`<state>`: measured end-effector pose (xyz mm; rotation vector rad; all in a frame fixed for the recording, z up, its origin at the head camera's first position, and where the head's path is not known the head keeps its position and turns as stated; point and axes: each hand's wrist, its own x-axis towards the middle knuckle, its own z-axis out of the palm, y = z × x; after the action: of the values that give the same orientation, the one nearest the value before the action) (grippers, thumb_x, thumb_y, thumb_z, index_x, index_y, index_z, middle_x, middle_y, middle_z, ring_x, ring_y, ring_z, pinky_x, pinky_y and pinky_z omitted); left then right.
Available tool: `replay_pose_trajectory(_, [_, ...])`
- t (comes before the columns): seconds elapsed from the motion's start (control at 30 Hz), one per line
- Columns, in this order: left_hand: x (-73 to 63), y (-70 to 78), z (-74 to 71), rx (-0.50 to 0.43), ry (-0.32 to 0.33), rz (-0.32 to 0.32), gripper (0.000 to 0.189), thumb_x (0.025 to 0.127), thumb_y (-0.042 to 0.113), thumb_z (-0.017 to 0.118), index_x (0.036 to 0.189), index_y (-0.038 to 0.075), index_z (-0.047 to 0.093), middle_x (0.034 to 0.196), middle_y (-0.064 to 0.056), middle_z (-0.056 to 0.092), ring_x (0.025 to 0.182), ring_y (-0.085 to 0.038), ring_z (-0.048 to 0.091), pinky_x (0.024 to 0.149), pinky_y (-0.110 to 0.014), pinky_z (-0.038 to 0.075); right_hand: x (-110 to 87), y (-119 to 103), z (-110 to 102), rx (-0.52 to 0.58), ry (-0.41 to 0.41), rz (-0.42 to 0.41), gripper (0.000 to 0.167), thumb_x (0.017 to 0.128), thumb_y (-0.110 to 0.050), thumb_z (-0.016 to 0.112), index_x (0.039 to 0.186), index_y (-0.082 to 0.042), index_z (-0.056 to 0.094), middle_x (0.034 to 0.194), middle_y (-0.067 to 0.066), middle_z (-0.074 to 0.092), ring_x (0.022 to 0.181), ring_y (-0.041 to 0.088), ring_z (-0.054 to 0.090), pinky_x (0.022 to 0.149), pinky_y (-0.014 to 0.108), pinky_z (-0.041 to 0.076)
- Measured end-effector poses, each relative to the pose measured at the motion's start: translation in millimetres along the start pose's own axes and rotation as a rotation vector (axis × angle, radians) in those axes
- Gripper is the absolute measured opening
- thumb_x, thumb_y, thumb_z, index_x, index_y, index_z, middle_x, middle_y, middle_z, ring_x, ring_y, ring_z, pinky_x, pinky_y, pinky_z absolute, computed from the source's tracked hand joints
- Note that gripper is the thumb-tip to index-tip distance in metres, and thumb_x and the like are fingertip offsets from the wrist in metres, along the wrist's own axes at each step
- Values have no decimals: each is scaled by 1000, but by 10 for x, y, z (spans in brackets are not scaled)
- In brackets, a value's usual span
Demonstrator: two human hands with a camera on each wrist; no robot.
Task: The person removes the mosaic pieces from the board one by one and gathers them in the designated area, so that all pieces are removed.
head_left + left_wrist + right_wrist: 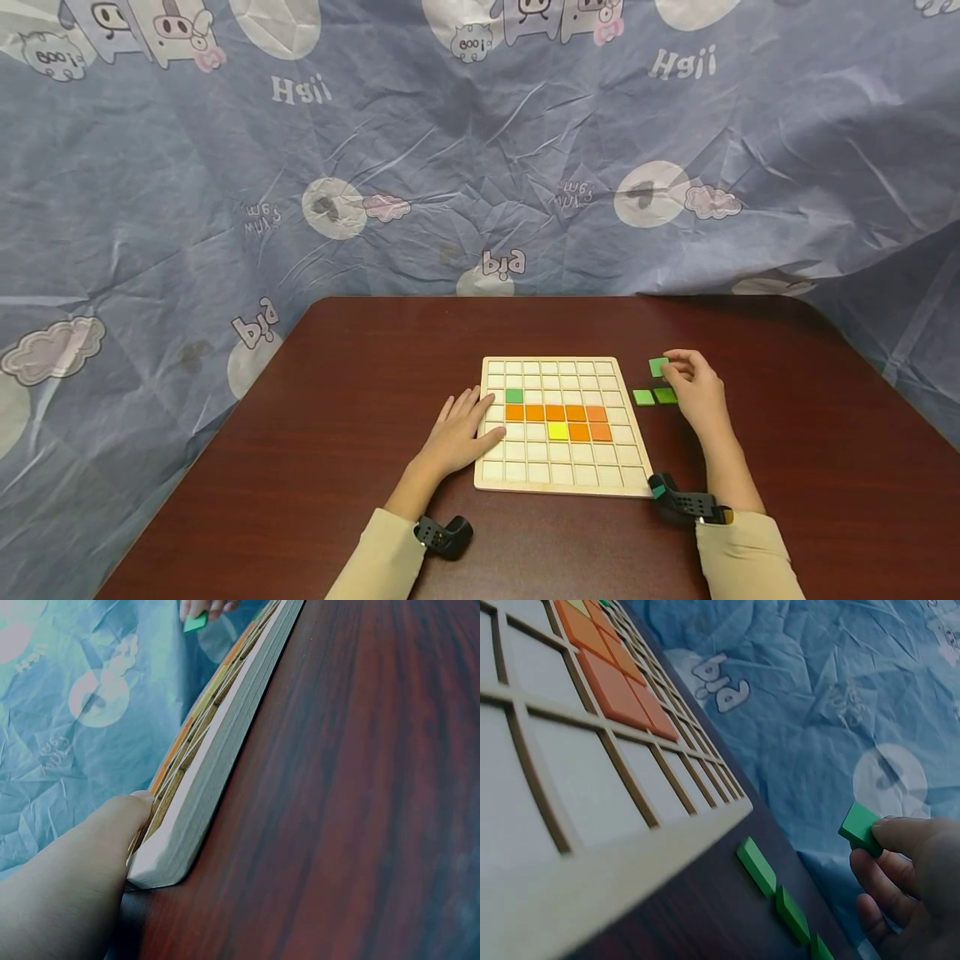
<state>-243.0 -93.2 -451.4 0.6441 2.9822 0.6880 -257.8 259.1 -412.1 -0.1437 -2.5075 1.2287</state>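
A square wooden grid board (540, 482) lies on the table with colored tiles in some of its cells. My left hand (459, 435) rests at the board's left edge, fingers spread, the thumb over the frame. To the right of the board, my right hand (697, 390) pinches a green square tile (861, 826) between thumb and fingers, raised above the table. Below it lie a light green tile (643, 397) and a darker green tile (664, 396). A further green tile (820, 949) shows at the bottom of the right wrist view; the right hand hides it in the head view.
On the board sit one green tile (513, 396), several orange tiles (555, 413) in two rows, and a yellow tile (557, 431). The dark wooden table (360, 392) reaches back to a hanging blue printed cloth (420, 167).
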Motion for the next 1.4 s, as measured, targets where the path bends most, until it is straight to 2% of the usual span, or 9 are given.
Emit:
replay_pose_trajectory(0.23, [1, -7, 7, 5, -4, 2, 66, 90, 56, 38, 144, 19, 29, 152, -9, 20, 141, -24, 15, 115, -45, 7, -15, 154, -155, -31, 46, 67, 39, 94, -30, 46, 124, -6, 51, 113, 20, 59, 69, -24, 36, 62, 18, 39])
replay_pose_trajectory(0.27, [1, -7, 7, 4, -3, 2, 66, 90, 56, 38, 144, 19, 29, 151, -10, 20, 141, -24, 15, 115, -45, 7, -19, 179, -177, -35, 55, 80, 39, 94, -31, 45, 124, -6, 51, 107, 13, 62, 69, -24, 36, 63, 19, 39])
replay_pose_trajectory(0.47, [-3, -8, 10, -1, -1, 1, 66, 90, 57, 37, 144, 19, 29, 151, -10, 20, 141, -24, 15, 115, -45, 6, -36, 289, -243, -43, 93, 157, 39, 93, -31, 46, 125, -8, 52, 94, -6, 59, 68, -23, 36, 62, 18, 38])
replay_pose_trajectory(0.5, [-4, -9, 11, -1, 0, 0, 66, 90, 57, 37, 144, 19, 29, 151, -10, 20, 141, -24, 15, 115, -45, 6, -36, 298, -245, -44, 98, 166, 39, 93, -30, 46, 125, -8, 52, 97, -1, 60, 67, -23, 36, 62, 17, 38])
replay_pose_trajectory(0.53, [-4, -8, 11, -2, 0, 0, 66, 90, 57, 37, 144, 19, 29, 151, -10, 20, 141, -24, 15, 115, -45, 6, -37, 309, -248, -46, 100, 175, 39, 93, -30, 47, 125, -8, 52, 97, -1, 59, 67, -23, 36, 62, 17, 38])
replay_pose_trajectory(0.77, [-2, 2, -2, -2, -1, 3, 66, 90, 56, 38, 144, 19, 28, 152, -9, 20, 141, -24, 15, 115, -45, 6, -46, 390, -274, -47, 92, 192, 42, 95, -31, 43, 128, -7, 48, 113, 16, 57, 67, -23, 34, 61, 18, 38])
replay_pose_trajectory(1.07, [10, 20, -27, -4, -2, 4, 65, 90, 56, 38, 144, 20, 29, 152, -10, 20, 141, -24, 15, 115, -45, 6, -44, 482, -230, -52, 105, 233, 42, 95, -32, 41, 130, -9, 47, 117, 14, 55, 69, -19, 33, 67, 23, 38])
replay_pose_trajectory(1.4, [-2, -5, 2, -2, 3, 8, 66, 90, 57, 37, 144, 19, 29, 151, -10, 21, 141, -25, 16, 115, -46, 7, -46, 500, -188, -69, 128, 230, 38, 95, -27, 41, 128, -9, 48, 116, 13, 56, 72, -14, 33, 67, 25, 38])
